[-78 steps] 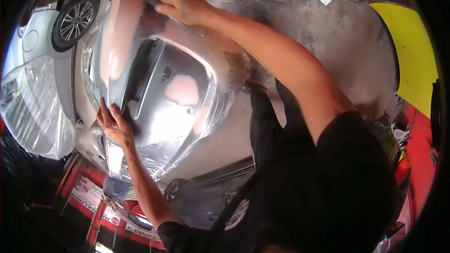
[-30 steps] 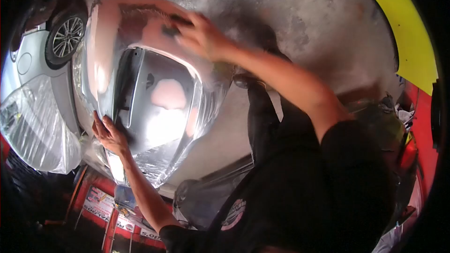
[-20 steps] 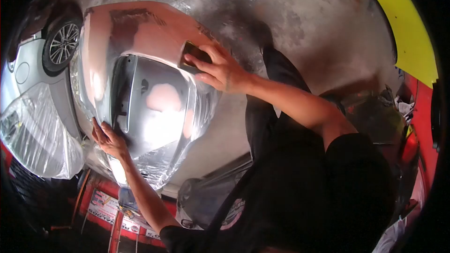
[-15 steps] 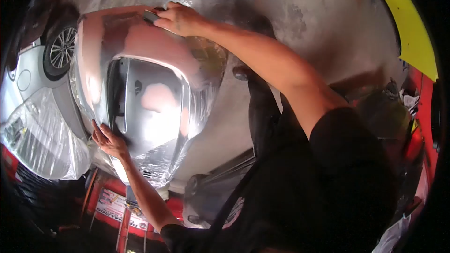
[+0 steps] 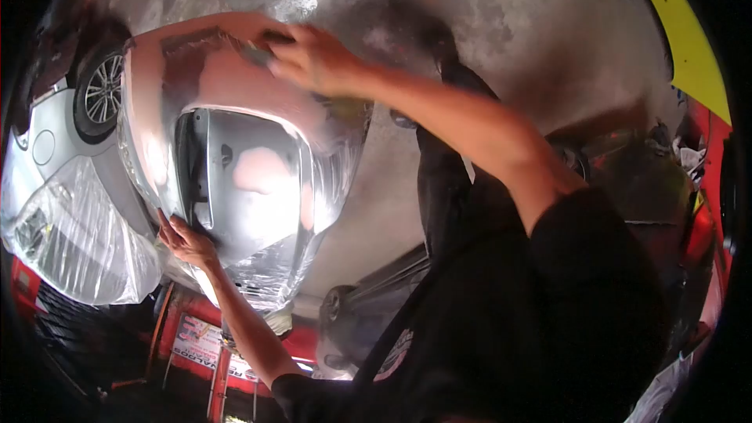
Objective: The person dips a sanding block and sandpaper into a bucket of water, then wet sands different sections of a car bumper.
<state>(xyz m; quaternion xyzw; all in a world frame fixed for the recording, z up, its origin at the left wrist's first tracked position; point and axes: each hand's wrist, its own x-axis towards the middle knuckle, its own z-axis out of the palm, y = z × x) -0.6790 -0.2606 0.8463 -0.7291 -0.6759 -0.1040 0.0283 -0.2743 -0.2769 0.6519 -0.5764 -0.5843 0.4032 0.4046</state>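
And here's the right hand, up at the upper edge of the panel, a little left of centre in the frame, its grip closed round a dark block; hand and block are both blurred, and whether the block's whole face meets the surface I cannot tell. Down on the panel's lower left edge, the left hand lays its fingers on the body, grip unclenched, fingers extended and holding nothing. The panel fills the left centre of the frame, pinkish across the top and down the left side, with a grey recess below and a rounded pink patch inside it, just above a bright glare. Clear film wraps the right side and the bottom, creased and shining. Over to the far left, a silver car shows its wheel, and film covers a rounded part beneath. Upper right, a yellow panel curves along the frame's edge, with mottled floor between. Bottom centre, a dark car sits beside the person's black shirt, and lower left there's a white sign on red.
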